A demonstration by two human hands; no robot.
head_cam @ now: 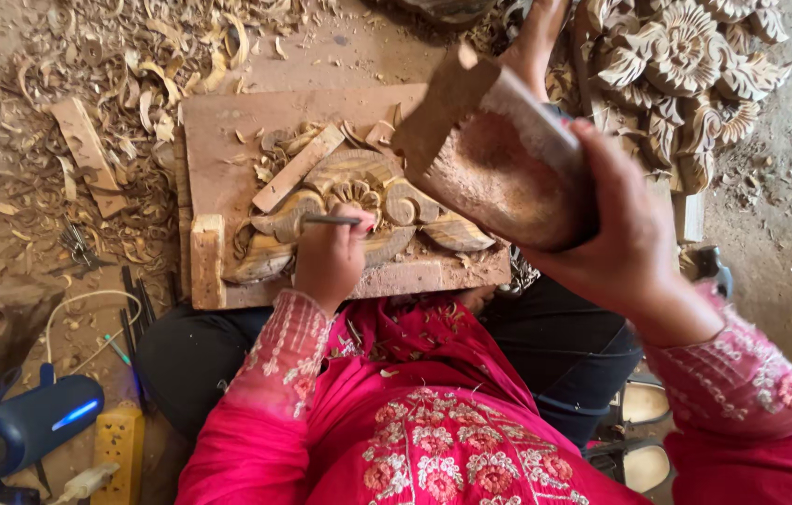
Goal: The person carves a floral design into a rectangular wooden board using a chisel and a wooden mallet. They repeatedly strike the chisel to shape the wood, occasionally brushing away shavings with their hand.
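Wooden mallet point(499, 159) raised, right hand point(616, 234) clamped on it; left hand point(329, 257) closed round chisel point(331, 221) at carved panel point(359, 201): scrolls roughed out, detailing left

Woodcarving workshop, wood shavings point(134, 65) on floor, carved panels point(686, 65)

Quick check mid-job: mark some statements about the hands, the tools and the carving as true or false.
1. The left hand holds a chisel against the carved wood piece. True.
2. The right hand is empty. False: its grip is on a wooden mallet, raised.
3. The carving lies on a wooden board. True.
4. The floor left of the board is swept clean. False: wood shavings cover it.
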